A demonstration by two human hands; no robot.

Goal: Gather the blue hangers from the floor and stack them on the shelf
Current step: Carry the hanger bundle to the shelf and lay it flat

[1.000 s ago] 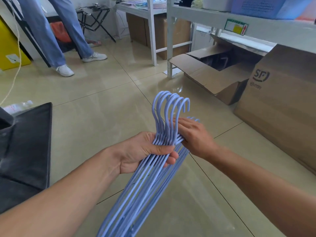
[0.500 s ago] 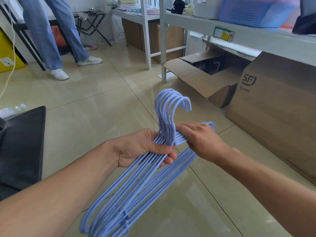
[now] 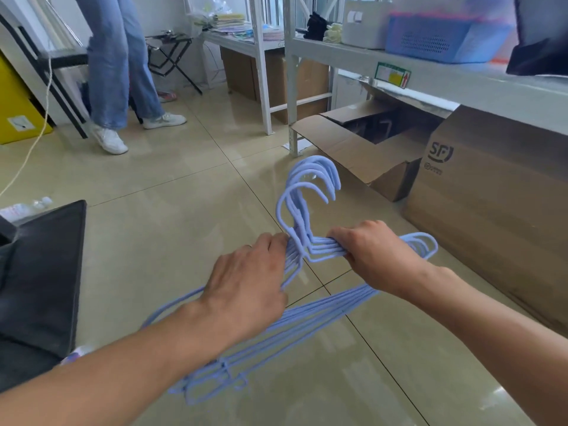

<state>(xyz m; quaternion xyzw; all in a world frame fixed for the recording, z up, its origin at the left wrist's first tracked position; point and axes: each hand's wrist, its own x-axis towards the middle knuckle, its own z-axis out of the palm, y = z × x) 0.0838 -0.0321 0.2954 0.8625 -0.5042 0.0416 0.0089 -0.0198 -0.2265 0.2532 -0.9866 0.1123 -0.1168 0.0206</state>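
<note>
A bundle of several light blue hangers [image 3: 313, 318] hangs in the air over the tiled floor, hooks [image 3: 310, 186] pointing up and away. My left hand [image 3: 249, 287] grips the left shoulders of the bundle just below the hooks. My right hand [image 3: 375, 250] is shut around the right shoulders, whose rounded ends stick out past my wrist. The white metal shelf [image 3: 445, 78] runs along the upper right, above and beyond the hangers.
On the shelf sit a blue basket [image 3: 430, 38], a white box [image 3: 365, 23] and a dark object [image 3: 541, 41]. Below it stand an open cardboard box [image 3: 368, 152] and a large closed carton [image 3: 498, 204]. A person in jeans [image 3: 116, 63] stands at the back left; a black case [image 3: 43, 272] lies on the left.
The bundle has turned from steeply tilted to nearly level. My left hand has rolled palm-down over it, my right hand has closed fully around the right side, and the view has come closer to the shelf.
</note>
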